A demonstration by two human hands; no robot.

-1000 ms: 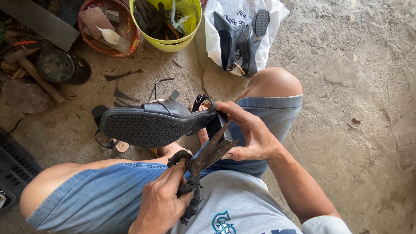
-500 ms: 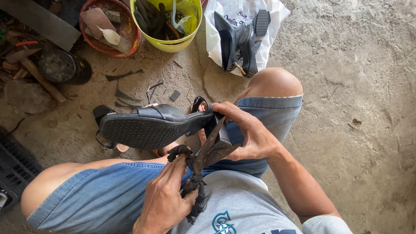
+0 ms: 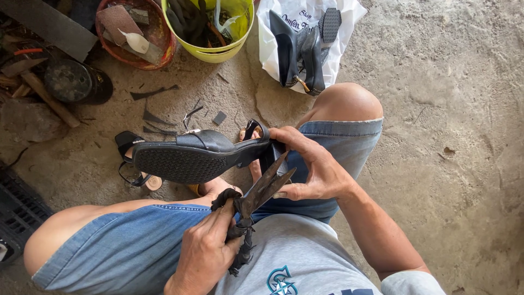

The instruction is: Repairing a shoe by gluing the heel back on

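A black heeled sandal lies on its side between my knees, its patterned sole facing up. My right hand is shut on the sandal's heel end, thumb across the block heel. My left hand grips the cloth-wrapped handles of a pair of rusty pliers. The pliers' jaws are slightly apart and point up at the heel, just below my right thumb.
A yellow bucket and a red basket of scraps stand at the top. A white plastic bag holds dark shoes. Black offcuts litter the concrete floor. A round dark tin and a black crate sit left.
The sandal has dropped slightly and levelled out. The pliers' jaws have shifted closer under the heel. Both hands keep their grips.
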